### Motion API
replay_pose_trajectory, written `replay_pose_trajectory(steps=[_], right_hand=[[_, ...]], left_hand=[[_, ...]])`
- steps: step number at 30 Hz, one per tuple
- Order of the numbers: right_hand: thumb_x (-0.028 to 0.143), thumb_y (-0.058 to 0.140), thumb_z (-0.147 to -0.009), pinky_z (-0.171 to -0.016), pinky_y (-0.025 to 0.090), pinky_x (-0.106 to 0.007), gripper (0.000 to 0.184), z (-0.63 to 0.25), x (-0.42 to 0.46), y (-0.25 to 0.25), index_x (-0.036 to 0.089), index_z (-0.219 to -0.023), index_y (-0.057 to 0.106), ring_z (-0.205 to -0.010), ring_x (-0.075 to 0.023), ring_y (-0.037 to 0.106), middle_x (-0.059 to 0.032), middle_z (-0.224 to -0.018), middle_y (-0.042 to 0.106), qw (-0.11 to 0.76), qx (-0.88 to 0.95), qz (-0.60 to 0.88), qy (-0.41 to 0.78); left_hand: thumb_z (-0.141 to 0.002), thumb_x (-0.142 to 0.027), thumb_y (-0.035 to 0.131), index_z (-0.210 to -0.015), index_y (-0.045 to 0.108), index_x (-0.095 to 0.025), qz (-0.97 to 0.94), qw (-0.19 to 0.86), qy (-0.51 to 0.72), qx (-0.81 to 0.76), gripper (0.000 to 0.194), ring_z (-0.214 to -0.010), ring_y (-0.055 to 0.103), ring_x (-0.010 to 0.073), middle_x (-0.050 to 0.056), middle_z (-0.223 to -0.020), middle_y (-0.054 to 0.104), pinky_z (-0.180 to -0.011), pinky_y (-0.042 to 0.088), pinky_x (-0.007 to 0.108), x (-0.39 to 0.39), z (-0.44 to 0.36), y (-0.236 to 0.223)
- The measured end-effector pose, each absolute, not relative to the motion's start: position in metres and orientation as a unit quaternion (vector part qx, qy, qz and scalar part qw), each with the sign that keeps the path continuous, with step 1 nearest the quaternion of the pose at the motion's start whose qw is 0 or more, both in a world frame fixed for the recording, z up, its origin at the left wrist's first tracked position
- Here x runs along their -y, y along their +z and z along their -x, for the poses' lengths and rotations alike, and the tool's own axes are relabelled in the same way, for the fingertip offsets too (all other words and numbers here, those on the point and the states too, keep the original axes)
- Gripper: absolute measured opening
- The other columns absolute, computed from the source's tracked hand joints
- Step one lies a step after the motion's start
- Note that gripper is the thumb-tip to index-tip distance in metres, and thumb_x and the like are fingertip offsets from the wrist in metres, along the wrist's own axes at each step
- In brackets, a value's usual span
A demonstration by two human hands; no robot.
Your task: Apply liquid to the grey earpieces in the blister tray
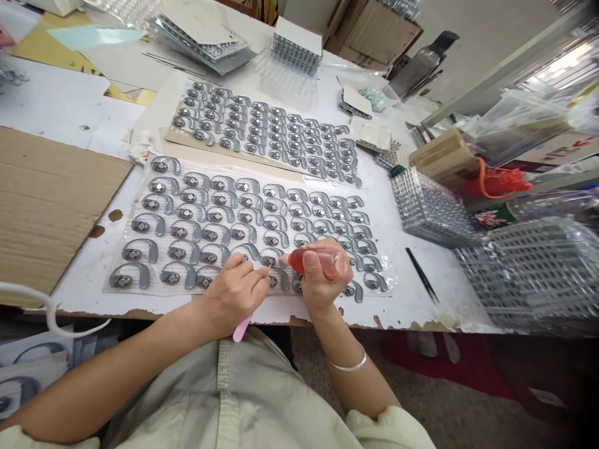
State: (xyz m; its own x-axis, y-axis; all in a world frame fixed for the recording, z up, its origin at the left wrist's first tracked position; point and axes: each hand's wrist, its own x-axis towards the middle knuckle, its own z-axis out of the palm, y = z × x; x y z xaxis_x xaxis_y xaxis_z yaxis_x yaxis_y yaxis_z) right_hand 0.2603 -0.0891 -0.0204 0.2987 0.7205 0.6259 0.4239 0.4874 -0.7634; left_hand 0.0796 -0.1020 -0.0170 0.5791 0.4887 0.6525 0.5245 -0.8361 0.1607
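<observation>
Your left hand is closed around a pink-handled tool, and your right hand wraps a red bottle, its nozzle just beside one grey ear-hook piece in the rows along the counter's front edge. Farther right, black tweezers lie near that edge.
</observation>
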Motion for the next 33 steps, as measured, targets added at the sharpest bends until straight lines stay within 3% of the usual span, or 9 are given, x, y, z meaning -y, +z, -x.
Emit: replay_pose_trajectory(steps=[22, 33], right_hand=[[0.016, 0.065, -0.077, -0.061, 0.045, -0.031, 0.006, -0.259, 0.092, -0.009, 0.019, -0.074, 0.06, -0.063, -0.0139, 0.056, 0.0004, -0.066, 0.062, 0.616, 0.635, 0.464, 0.047], [0.023, 0.063, -0.079, -0.059, 0.046, -0.035, 0.009, -0.261, 0.097, -0.007, 0.019, -0.073, 0.058, -0.06, -0.0157, 0.056, -0.0004, -0.062, 0.061, 0.584, 0.65, 0.485, 0.033]], left_hand=[[-0.089, -0.007, 0.05, -0.081, 0.057, -0.012, 0.888, 0.018, -0.359, 0.286, 0.011, -0.062, 0.046, 0.0153, 0.008, -0.085, 0.07, -0.065, 0.035, 0.034, 0.102, -0.08, -0.018], [-0.089, -0.008, 0.051, -0.079, 0.053, -0.013, 0.89, 0.005, -0.348, 0.294, 0.012, -0.064, 0.048, 0.0143, 0.006, -0.087, 0.069, -0.068, 0.035, 0.034, 0.104, -0.08, -0.023]])
